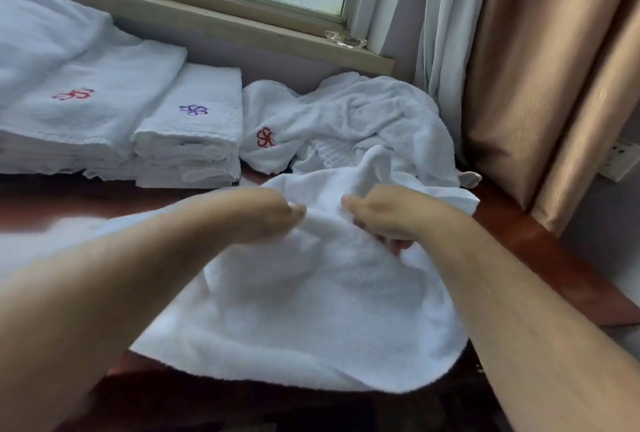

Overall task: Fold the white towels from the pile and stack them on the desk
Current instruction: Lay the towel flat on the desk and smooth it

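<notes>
Towel (311, 310), white and unfolded, lay spread over the near edge of the desk (540, 251). Left hand (266, 215) and right hand (384, 217) each pinched its bunched cloth near the middle. Behind was the loose pile (363, 120), showing a red embroidered emblem. At left stood two folded stacks (194, 140), one with a purple emblem, one red; no letters could be read.

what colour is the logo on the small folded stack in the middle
Purple, on the small folded stack; clearest in the head view.
</notes>
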Available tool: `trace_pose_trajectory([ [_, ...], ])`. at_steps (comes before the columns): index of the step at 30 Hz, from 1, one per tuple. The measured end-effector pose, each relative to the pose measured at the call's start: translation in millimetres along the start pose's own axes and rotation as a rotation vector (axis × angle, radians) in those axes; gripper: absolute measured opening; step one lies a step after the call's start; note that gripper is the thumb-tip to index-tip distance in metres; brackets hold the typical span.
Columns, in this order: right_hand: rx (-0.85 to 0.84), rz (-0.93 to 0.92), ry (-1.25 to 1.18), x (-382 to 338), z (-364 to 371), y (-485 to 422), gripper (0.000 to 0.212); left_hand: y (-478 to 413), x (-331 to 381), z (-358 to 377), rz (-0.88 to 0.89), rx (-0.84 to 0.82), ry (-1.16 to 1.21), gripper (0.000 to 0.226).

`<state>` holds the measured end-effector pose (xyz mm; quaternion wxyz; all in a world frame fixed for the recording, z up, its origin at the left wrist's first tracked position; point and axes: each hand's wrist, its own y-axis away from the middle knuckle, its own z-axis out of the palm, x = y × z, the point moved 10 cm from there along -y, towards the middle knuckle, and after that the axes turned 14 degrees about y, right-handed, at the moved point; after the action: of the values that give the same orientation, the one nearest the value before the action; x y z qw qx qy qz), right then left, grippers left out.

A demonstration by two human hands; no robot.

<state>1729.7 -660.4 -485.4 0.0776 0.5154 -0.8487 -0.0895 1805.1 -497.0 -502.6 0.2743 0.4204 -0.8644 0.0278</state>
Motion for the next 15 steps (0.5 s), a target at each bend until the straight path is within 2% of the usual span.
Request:
trace_pose_trajectory([
  [3,0.242,-0.144,0.064,-38.8,-17.5,-7.9,0.029,-9.4,-7.6,-2.9,-0.046,-0.082,-0.131,0.038],
  [4,0.244,-0.184,0.049,-51.3,-11.0,-9.4,0.031,-12.1,-14.3,2.0,-0.064,-0.105,-0.217,0.037],
  [6,0.155,-0.179,0.061,-68.1,16.6,-10.1,0.057,-23.6,-36.4,10.0,-0.121,-0.131,-0.339,0.04],
  [7,0.13,-0.147,0.1,-73.9,29.6,-8.3,0.062,-25.7,-45.1,9.5,-0.139,-0.114,-0.374,0.042],
  [9,0.145,-0.109,0.242,-91.2,41.8,-4.0,0.053,-22.7,-49.9,-3.5,-0.166,0.036,-0.396,0.044],
  [12,0.206,-0.106,0.374,-121.2,34.9,0.7,0.037,-12.7,-37.9,-22.6,-0.099,0.303,-0.396,0.042],
  [13,0.221,-0.088,0.344,-122.5,32.5,-0.3,0.038,-8.3,-39.9,-25.7,-0.089,0.363,-0.358,0.04],
  [15,0.197,-0.036,0.198,-111.7,36.9,-6.7,0.054,2.9,-61.6,-24.3,-0.116,0.41,-0.253,0.044],
])
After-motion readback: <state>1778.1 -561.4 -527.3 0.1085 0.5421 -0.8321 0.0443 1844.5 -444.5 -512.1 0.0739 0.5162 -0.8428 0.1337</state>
